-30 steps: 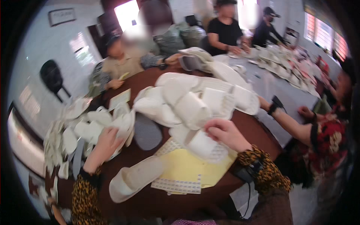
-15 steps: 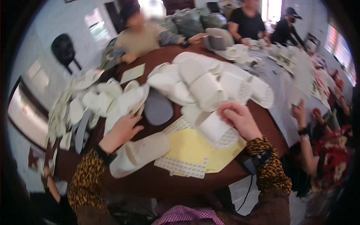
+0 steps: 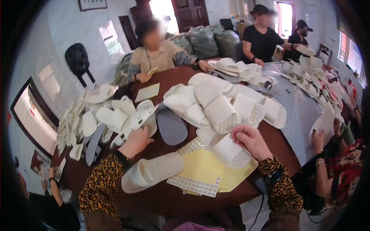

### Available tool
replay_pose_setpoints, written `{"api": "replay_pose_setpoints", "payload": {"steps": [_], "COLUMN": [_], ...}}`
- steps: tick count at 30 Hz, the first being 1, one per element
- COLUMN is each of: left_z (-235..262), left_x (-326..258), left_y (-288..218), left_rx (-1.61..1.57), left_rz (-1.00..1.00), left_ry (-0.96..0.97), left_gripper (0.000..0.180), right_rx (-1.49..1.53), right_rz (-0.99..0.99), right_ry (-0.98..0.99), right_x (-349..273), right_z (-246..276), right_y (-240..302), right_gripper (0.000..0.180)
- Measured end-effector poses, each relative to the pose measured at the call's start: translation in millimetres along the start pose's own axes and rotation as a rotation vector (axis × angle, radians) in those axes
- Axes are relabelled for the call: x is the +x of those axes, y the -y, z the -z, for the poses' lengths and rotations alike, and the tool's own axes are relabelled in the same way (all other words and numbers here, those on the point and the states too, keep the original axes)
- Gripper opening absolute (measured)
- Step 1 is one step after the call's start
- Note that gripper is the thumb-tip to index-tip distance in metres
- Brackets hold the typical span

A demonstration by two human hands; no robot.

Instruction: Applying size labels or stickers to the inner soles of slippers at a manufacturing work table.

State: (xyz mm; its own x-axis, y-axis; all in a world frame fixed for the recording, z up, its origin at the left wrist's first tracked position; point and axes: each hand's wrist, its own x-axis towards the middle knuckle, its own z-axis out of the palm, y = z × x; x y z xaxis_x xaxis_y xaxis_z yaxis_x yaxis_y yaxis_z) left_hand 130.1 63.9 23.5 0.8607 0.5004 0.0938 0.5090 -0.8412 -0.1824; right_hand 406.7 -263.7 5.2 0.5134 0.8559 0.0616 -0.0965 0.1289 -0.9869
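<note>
The step in hand is judged to be the handling of a white slipper with a broad strap (image 3: 230,149) at near right. It lies partly over a yellow sheet (image 3: 202,163), beside a sheet of small printed labels (image 3: 198,187). Sound practice would be to steady the sole before any pressure is put on the strap, since loose paper beneath may let it slide. Contact should be light and square, so that the soft strap does not fold.

Fingers, right hand (image 3: 252,141): curled inward, thumb close to the forefinger, gap narrow, beside the strap. Whether they pinch anything small, or touch the strap, cannot be told.

Fingers, left hand (image 3: 135,141): reaching to the near edge of the left slipper pile (image 3: 111,117), thumb standing apart. The fingertips are obscured; a grip cannot be confirmed. Lifting here should be slow, as the pieces overlap.

A further white slipper (image 3: 153,172) rests untouched on the brown surface (image 3: 150,202), near left.
</note>
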Motion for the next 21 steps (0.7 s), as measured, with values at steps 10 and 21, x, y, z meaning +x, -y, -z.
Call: {"api": "replay_pose_setpoints", "payload": {"steps": [10,21], "left_z": [-11.8,97.0], "left_x": [23.5,32.8], "left_y": [5.5,57.8], "left_rx": [0.146,-0.574], "left_rz": [0.062,0.304], "left_ry": [-0.095,-0.521], "left_gripper": [0.018,0.022], "right_rx": [-0.025,-0.068], "right_rz": [0.014,0.048], "right_ry": [0.053,0.054], "right_x": [-0.6,-1.6], "right_z": [4.6,3.8], "right_y": [1.9,-2.6], "right_gripper": [0.017,0.017]}}
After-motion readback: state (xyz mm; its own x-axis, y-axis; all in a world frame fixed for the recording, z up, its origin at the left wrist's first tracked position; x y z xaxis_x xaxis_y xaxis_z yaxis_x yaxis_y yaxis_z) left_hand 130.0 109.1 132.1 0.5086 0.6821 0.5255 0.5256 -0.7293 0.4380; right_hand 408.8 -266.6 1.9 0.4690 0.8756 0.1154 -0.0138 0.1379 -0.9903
